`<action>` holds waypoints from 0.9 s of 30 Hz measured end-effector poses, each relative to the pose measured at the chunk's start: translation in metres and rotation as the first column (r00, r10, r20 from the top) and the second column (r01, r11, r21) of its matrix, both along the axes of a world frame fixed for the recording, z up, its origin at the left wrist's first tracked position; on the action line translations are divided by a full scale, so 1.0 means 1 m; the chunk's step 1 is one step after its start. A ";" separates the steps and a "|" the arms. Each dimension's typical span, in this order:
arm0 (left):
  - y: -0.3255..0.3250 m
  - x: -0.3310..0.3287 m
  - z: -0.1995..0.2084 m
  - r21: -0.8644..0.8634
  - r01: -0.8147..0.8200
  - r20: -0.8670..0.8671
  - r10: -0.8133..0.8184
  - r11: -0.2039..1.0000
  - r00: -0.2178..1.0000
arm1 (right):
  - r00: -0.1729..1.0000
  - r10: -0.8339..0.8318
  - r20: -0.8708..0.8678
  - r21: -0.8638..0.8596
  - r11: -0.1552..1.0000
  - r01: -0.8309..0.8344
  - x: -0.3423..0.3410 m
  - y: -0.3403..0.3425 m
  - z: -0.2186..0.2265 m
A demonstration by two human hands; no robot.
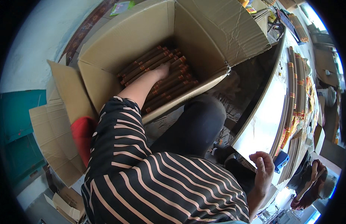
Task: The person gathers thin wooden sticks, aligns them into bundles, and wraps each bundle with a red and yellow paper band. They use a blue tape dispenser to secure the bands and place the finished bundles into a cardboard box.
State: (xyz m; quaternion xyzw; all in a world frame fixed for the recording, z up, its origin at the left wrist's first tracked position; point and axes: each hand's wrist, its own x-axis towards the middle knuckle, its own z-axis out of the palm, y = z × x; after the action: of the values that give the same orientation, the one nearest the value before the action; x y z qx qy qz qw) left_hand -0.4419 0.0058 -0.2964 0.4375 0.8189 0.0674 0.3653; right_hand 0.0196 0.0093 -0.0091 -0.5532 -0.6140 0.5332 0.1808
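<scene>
My left hand (164,70) reaches down into a big cardboard box (124,43) and touches the brown, stick-like rolls with red and orange bands (169,89) stacked inside. Its fingers are mostly hidden among the rolls, so I cannot see whether they grip one. My right hand (264,170) is held up beside the white-topped table (263,127), its fingers loosely bent and nothing visible in them. Just right of it, at the table's edge, is a blue tape dispenser-like object (281,161).
More banded brown rolls (300,84) lie along the table, with orange-red paper strips (288,132) beside them. Open cardboard flaps (55,138) spread to the left of the box, near a red object (83,136). Another person (311,186) is at the far right.
</scene>
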 end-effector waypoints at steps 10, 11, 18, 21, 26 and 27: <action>-0.006 0.035 -0.052 -0.198 0.326 0.197 -0.288 0.924 0.937 | 0.996 0.023 0.089 -0.040 0.999 -0.020 -0.024 0.017 -0.007; -0.010 0.037 -0.053 -0.196 0.335 0.197 -0.298 0.921 0.934 | 0.996 0.018 0.088 -0.041 0.999 -0.015 -0.024 0.016 -0.006; -0.041 0.019 -0.073 -0.232 0.399 0.156 -0.371 0.887 0.915 | 0.993 -0.049 0.105 0.006 0.999 0.048 -0.014 0.018 0.009; -0.043 0.006 -0.073 -0.294 0.453 0.150 -0.427 0.842 0.892 | 0.993 -0.092 0.079 0.052 0.995 0.088 0.010 0.020 0.019; -0.061 -0.003 -0.053 -0.429 0.449 0.163 -0.421 0.784 0.892 | 0.966 -0.256 -0.046 0.143 0.955 0.260 0.076 0.023 0.007; -0.065 -0.006 -0.049 -0.443 0.431 0.162 -0.403 0.786 0.901 | 0.948 -0.318 0.002 0.180 0.933 0.313 0.088 0.024 0.001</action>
State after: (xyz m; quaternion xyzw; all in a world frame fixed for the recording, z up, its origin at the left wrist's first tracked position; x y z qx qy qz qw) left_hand -0.4482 -0.0594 -0.3454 0.5038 0.6824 -0.2018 0.4896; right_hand 0.1078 0.0332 -0.0078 -0.6344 -0.5648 0.4321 0.3030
